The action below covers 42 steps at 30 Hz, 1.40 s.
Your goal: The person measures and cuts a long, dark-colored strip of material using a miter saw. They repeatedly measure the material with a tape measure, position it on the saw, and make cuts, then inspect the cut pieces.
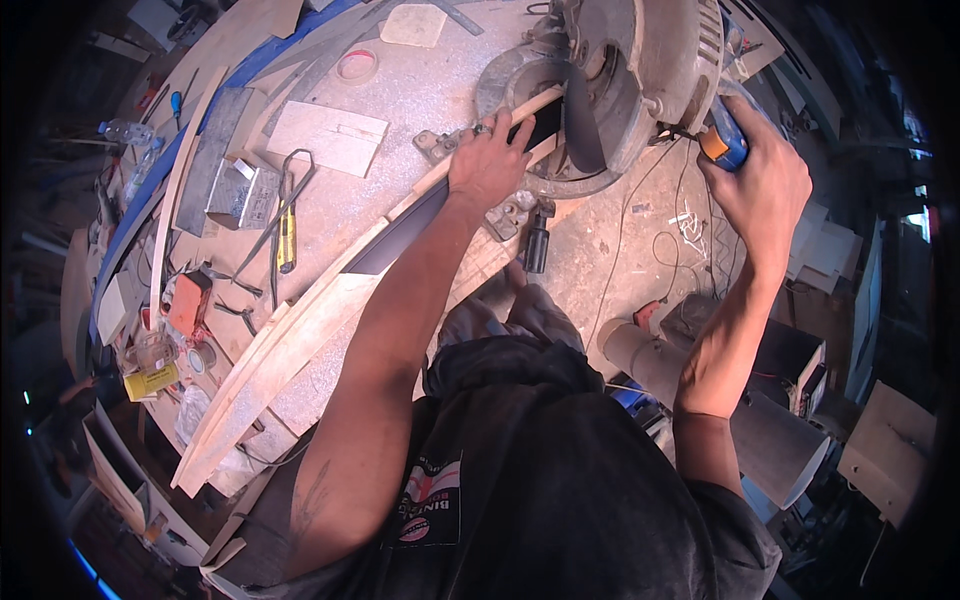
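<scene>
Two grips: the left hand point(482, 168) clamped over the dark strip point(398, 233), which lies at the miter saw point(682, 55); the right hand point(765, 182) wrapped round the saw handle point(724, 150); the strip seems light, stiff; best pinned flat.

Tabletop point(425, 98) gap, saw point(583, 125) rightward, clutter point(190, 303) left (probably tight)

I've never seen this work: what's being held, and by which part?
The left grip lies over a wooden strip beside the saw, perhaps holding it; the right grip holds a blue-and-orange object, exact part unclear.
</scene>
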Tool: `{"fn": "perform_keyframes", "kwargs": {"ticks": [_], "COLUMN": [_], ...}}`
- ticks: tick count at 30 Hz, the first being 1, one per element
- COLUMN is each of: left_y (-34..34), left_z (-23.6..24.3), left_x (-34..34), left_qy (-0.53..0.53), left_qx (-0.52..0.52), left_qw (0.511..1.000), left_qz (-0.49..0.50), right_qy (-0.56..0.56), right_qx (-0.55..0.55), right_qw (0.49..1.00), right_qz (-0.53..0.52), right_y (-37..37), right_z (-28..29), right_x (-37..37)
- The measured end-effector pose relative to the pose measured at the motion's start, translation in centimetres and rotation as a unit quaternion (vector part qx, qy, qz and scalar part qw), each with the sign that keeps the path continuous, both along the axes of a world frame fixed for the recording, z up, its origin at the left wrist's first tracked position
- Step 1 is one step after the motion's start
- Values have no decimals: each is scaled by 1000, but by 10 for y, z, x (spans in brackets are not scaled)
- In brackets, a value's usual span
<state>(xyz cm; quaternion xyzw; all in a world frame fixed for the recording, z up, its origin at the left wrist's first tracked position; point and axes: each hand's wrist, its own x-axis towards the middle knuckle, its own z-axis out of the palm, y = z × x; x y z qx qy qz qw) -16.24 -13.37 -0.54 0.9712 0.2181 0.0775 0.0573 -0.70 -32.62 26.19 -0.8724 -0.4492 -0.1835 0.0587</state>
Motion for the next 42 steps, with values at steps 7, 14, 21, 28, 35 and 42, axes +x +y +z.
{"fn": "perform_keyframes", "kwargs": {"ticks": [7,14,21,28,35,42], "left_y": [1,1,0,0,1,0], "left_z": [-1,0,0,4,5,2], "left_x": [0,0,1,-1,1,-1], "left_qy": [-7,1,12,25,25,25], "left_qx": [7,0,1,25,4,-14], "left_qw": [1000,1000,1000,999,1000,1000], "left_qz": [-2,-1,0,-6,-2,-1], "right_qy": [3,-12,0,-6,-19,-55], "right_qx": [-12,4,-6,5,4,26], "right_qw": [1000,1000,1000,1000,1000,997], "right_qz": [-6,7,-9,5,24,55], "right_y": [-1,0,-3,-1,-6,-9], "right_z": [1,-1,-2,-2,-10,-20], "right_x": [1,1,2,1,-6,-6]}}
